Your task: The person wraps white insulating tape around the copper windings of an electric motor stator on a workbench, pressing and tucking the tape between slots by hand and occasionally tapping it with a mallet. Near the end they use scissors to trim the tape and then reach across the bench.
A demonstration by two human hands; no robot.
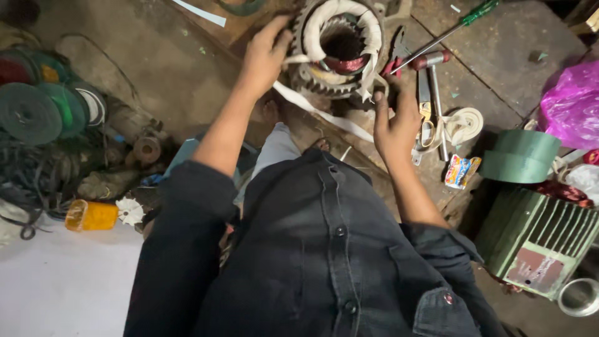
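On the grimy workshop floor [156, 75], a green motor housing [540, 240] sits nearest. Beyond, the right hand [397, 125] pinches white tape [324, 113]; the left hand [265, 55] grips the stator [340, 47]. Farthest lies a screwdriver [446, 34].

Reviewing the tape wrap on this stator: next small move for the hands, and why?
Probably draw the loose white tape taut with the right hand. The left hand already pinches it against the stator, and the tail hangs slack below the core.
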